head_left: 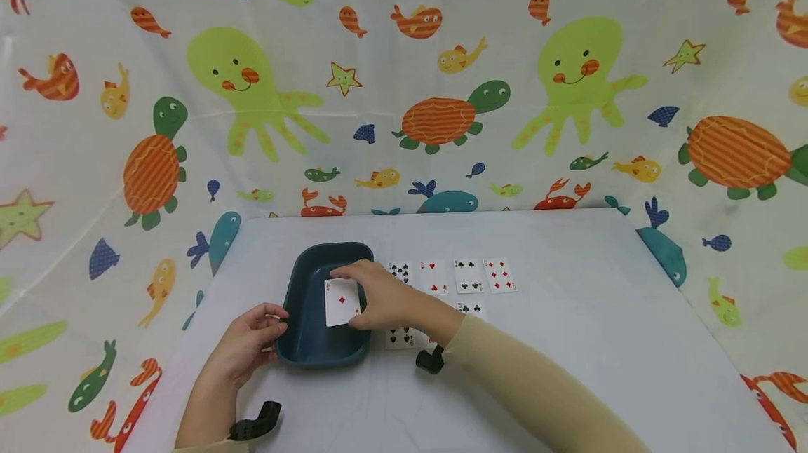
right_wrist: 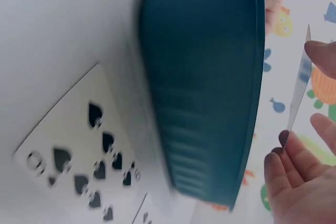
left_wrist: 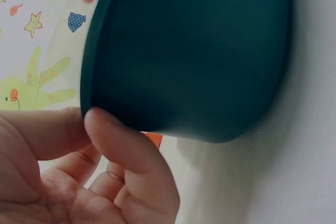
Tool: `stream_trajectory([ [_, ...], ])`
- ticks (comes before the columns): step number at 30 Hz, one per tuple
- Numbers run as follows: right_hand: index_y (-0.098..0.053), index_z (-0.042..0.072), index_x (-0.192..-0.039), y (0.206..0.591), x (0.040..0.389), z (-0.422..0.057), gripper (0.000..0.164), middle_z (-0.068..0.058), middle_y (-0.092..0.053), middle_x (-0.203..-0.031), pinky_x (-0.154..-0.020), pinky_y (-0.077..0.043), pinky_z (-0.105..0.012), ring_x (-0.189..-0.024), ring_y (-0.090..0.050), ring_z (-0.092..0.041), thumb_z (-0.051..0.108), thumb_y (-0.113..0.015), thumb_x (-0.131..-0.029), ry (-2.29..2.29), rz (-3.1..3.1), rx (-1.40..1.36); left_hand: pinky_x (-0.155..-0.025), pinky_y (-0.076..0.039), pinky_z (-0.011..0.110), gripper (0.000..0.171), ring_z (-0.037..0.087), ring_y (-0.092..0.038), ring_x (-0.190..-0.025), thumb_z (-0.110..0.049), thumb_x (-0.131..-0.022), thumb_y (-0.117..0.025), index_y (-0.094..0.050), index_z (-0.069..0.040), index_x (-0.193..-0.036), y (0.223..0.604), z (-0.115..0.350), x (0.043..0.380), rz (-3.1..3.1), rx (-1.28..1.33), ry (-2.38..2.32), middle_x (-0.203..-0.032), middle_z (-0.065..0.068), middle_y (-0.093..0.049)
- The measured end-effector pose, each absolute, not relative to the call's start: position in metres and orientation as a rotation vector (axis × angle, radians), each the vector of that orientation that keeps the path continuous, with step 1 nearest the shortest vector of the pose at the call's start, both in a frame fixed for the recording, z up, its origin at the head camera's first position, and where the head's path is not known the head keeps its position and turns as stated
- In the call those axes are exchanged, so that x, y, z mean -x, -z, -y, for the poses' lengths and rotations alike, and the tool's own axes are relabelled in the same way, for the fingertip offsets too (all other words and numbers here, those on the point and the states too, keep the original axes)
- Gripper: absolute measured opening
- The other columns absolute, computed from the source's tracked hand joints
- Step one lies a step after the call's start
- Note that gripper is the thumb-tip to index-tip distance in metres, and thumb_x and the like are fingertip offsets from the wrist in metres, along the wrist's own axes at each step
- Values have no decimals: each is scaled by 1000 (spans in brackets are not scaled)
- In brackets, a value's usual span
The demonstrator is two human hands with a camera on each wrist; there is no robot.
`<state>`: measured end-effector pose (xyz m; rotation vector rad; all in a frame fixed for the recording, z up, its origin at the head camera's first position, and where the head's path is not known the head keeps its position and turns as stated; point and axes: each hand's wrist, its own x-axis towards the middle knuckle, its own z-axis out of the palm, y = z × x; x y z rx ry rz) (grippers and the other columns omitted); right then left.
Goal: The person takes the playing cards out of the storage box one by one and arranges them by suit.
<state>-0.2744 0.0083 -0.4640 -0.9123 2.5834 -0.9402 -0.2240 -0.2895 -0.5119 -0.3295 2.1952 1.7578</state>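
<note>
My right hand (head_left: pixel 381 295) holds an ace of diamonds (head_left: pixel 339 301) face up over the dark teal tray (head_left: pixel 306 344), gripping it between thumb and fingers. Edge-on in the right wrist view, the same card (right_wrist: pixel 300 85) stands above the rim of the tray (right_wrist: pixel 205 87). At the tray's left side, my left hand (head_left: pixel 246 344) pinches the rim between thumb and fingers. The left wrist view shows that thumb (left_wrist: pixel 121 140) against the tray's wall (left_wrist: pixel 184 51). The tray's bare bottom is visible around the card.
Face-up playing cards lie right of the tray: a row at the back with a heart card (head_left: pixel 433 278), a club card (head_left: pixel 468 276) and a diamond card (head_left: pixel 501 275). Nearer are another club card (head_left: pixel 470 309) and a spade card (head_left: pixel 400 339), partly covered by my right arm. A patterned cloth hangs behind the white table.
</note>
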Motion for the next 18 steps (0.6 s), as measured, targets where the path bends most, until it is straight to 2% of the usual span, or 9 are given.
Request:
stream_trajectory([
  [14, -45, 35, -162, 468, 264, -58, 88, 6, -49, -162, -117, -51, -44, -152, -43, -17, 25, -90, -86, 1002, -2597, 830, -65, -56, 30, 15, 18, -60, -74, -10, -107, -63, -66, -13, -121, 509, 290, 221, -2171, 328, -1780, -92, -2, -65],
  [18, -45, 34, -162, 474, 260, -79, 90, 6, -47, -163, -115, -52, -45, -147, -49, -19, 23, -90, -85, 1035, -2605, 802, -65, -56, 31, 16, 18, -60, -75, -10, -107, -63, -65, -11, -123, 507, 289, 221, -2174, 320, -1780, -93, -1, -65],
])
